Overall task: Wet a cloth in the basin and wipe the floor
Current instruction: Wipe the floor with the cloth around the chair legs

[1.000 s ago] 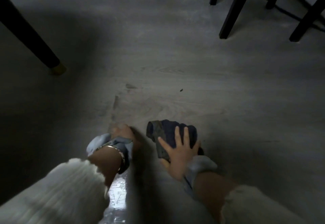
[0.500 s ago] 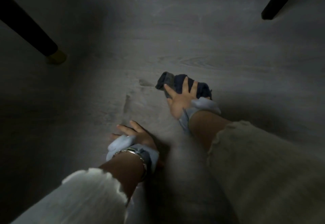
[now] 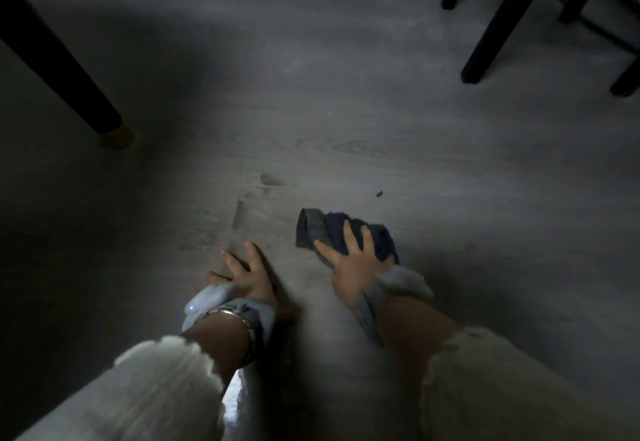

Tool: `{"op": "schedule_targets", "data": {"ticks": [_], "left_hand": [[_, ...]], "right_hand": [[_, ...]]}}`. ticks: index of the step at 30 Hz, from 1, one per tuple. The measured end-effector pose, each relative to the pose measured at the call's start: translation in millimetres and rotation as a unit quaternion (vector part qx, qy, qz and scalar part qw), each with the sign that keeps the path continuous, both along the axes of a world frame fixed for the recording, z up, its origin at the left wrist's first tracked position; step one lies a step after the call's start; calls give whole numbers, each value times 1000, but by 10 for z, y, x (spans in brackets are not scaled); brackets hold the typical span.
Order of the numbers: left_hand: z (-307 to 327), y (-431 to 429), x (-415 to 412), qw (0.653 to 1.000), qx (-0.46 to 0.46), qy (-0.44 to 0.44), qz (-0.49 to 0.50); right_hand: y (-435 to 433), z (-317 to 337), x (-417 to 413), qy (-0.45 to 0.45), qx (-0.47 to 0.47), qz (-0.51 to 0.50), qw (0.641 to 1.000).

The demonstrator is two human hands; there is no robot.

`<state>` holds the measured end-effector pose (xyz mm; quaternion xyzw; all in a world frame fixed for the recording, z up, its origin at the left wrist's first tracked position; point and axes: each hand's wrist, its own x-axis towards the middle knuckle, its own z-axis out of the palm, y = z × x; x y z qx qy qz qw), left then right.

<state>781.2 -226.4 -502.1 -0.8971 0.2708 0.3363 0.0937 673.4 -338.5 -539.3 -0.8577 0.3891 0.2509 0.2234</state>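
A dark blue-grey cloth (image 3: 318, 232) lies bunched on the grey wood-look floor (image 3: 346, 122), just right of centre. My right hand (image 3: 349, 264) presses down on it, fingers spread over the top and curled into the fabric. My left hand (image 3: 246, 278) rests flat on the bare floor to the left of the cloth, fingers apart, holding nothing. Both wrists carry pale bands, and white ribbed sleeves cover my forearms. No basin is in view.
A dark table leg with a brass foot (image 3: 114, 137) stands at the left. Black chair legs (image 3: 491, 42) stand at the upper right. A small dark speck (image 3: 379, 193) lies on the floor beyond the cloth. A damp streak (image 3: 239, 215) marks the floor above my left hand.
My right hand has pulled the cloth back toward me from its farther reach half a second ago. My left hand stays planted on the floor. The view has tilted up.
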Motion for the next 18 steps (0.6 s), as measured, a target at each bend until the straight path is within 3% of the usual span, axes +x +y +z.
{"op": "schedule_targets", "data": {"ticks": [10, 18], "left_hand": [[32, -320, -176, 991, -22, 32, -125], [-175, -983, -157, 978, -21, 19, -207]], "right_hand": [[69, -42, -389, 2, -5, -45, 999], [-1066, -380, 85, -12, -24, -127, 992]]}}
